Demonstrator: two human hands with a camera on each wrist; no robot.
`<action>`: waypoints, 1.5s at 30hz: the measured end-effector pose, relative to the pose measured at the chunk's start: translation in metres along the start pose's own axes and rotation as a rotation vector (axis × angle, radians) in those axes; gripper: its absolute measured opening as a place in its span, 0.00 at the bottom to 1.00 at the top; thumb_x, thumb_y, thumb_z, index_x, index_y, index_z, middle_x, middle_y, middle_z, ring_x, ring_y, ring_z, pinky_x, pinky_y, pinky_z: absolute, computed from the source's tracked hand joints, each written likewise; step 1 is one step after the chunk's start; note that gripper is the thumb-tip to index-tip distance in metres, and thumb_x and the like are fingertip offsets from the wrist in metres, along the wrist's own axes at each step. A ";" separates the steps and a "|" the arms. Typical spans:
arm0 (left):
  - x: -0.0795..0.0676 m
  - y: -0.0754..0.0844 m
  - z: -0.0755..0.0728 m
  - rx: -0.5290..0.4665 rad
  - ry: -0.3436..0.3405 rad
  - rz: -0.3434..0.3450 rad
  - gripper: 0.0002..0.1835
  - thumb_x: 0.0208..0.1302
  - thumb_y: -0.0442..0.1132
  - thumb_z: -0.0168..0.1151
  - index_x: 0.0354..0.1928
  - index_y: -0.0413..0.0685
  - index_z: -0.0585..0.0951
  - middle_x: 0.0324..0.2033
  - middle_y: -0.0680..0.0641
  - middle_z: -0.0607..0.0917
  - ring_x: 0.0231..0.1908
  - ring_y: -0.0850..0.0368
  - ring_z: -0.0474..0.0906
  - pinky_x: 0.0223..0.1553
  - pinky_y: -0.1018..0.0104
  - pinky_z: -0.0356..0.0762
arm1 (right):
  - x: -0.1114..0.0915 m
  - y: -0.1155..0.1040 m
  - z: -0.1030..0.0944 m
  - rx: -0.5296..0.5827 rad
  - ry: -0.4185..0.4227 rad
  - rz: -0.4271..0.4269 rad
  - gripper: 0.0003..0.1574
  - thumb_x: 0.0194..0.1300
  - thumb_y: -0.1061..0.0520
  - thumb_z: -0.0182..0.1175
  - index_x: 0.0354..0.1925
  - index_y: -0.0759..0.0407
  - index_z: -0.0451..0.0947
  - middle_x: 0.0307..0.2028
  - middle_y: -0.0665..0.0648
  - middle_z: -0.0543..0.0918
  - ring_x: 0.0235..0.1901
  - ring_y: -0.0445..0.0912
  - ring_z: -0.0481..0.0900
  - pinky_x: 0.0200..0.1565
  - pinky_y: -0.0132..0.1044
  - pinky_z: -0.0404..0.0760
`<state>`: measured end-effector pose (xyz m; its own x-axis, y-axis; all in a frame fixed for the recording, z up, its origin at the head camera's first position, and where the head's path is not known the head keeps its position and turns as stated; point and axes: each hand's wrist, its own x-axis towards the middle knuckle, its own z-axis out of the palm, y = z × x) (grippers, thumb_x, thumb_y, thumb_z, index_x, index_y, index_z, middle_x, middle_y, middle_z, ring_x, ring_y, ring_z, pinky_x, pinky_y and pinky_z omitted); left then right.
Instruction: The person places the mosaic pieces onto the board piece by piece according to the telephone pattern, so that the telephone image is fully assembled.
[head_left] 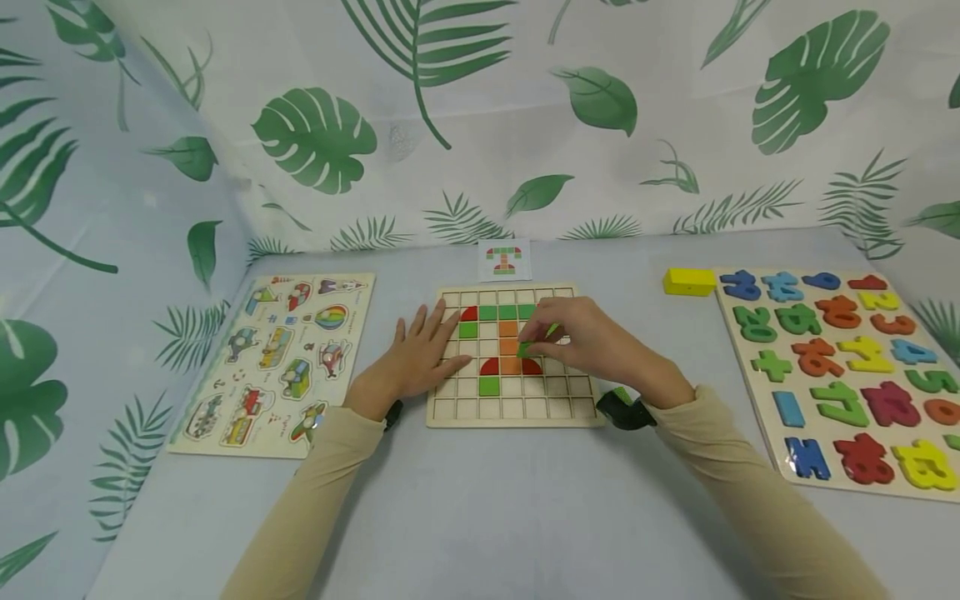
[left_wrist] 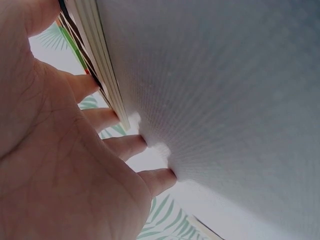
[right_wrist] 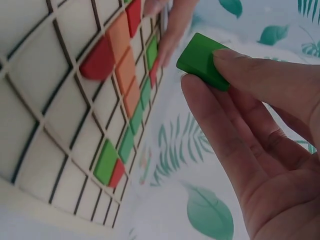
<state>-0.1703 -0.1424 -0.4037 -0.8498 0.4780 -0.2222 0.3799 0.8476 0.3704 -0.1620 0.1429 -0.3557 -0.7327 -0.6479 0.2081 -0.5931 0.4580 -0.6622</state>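
A wooden grid board [head_left: 551, 407] holds green square blocks [head_left: 489, 386], orange blocks [head_left: 508, 329] in a column and rounded red blocks [head_left: 489, 367]. My right hand [head_left: 592, 337] is above the board's right half, pinching a green block [right_wrist: 202, 60] between thumb and fingertips. In the right wrist view that block is held off the grid surface. Fingers spread, my left hand [head_left: 408, 358] rests at the board's left edge; in the left wrist view, some of its fingertips [left_wrist: 165, 179] touch the tablecloth. The right hand covers part of the upper right squares.
Behind the board a small pattern card [head_left: 503, 260] shows a red, green and orange figure. A vehicle picture puzzle [head_left: 281, 362] lies to the left. On the right are a yellow block [head_left: 688, 282] and a board of colourful numbers and characters [head_left: 765, 392].
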 end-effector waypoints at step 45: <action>0.001 -0.001 0.003 0.012 0.004 -0.016 0.43 0.82 0.59 0.48 0.85 0.43 0.47 0.83 0.37 0.40 0.81 0.33 0.32 0.76 0.30 0.32 | 0.007 0.005 0.040 -0.073 -0.188 -0.032 0.07 0.61 0.69 0.74 0.39 0.63 0.91 0.37 0.53 0.89 0.36 0.41 0.80 0.40 0.34 0.82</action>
<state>-0.1708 -0.1422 -0.4070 -0.8573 0.4632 -0.2246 0.3702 0.8580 0.3560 -0.1566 0.1165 -0.3860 -0.6423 -0.7616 0.0857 -0.6425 0.4741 -0.6020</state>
